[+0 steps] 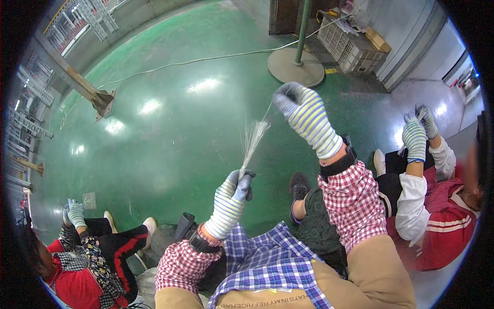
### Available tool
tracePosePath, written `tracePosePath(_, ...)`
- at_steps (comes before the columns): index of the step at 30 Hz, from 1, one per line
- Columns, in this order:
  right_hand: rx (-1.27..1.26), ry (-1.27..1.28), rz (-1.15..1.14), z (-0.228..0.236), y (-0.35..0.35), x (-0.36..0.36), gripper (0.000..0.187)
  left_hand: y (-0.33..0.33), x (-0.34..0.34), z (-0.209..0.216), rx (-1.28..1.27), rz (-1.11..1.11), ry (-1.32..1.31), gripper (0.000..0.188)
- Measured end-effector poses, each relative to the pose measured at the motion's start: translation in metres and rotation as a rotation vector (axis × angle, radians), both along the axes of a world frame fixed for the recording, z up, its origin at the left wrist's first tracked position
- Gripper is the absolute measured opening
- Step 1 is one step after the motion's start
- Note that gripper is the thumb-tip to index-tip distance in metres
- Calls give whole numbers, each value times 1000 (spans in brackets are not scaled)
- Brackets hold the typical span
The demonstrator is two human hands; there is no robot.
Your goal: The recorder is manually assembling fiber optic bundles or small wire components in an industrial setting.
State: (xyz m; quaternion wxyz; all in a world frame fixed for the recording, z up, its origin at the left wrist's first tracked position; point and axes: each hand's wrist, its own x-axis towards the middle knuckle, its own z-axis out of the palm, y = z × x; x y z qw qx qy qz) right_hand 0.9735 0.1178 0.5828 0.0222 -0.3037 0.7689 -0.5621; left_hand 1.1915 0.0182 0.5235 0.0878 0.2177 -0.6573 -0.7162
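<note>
In a striped glove with grey fingertips, my left hand [229, 198] is closed around the lower end of a bundle of thin whitish strands [250, 141]. The strands fan out loosely at the top, and their lower end is hidden in my fist. Higher and to the right, my right hand [306, 116] wears a matching glove, its thumb and forefinger pinched together. A single fine strand [268, 109] runs from those fingertips down toward the bundle. Whether it is still joined to the bundle is too fine to tell.
A person in red [437, 216] sits at my right, gloved hands raised with pale strands; another person [77, 273] sits at my left. Ahead are a green pole on a round base [296, 68], a plastic crate [350, 49], a cable [206, 59] across the green floor, and a metal post [103, 103].
</note>
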Motion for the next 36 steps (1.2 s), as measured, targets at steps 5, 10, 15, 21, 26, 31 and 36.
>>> tracePosePath(5,-209,18,-372,13,33,-49,20,0,4,-7,183,10,-78,29)
tracePosePath(10,149,-103,-95,6,36,-36,25,-23,-2,-21,278,277,122,29)
tracePosePath(15,404,-98,309,4,2,16,22,-27,-7,-7,366,203,298,23)
tracePosePath(21,414,-131,397,5,-2,27,23,-29,-1,7,446,18,398,53)
tracePosePath(26,420,-138,420,5,-6,26,25,-43,3,-5,535,-12,279,56)
tracePosePath(31,499,-238,697,12,5,31,30,-26,-10,12,391,108,326,50)
tracePosePath(36,549,-369,921,16,-5,62,29,-48,6,2,1071,-172,451,43)
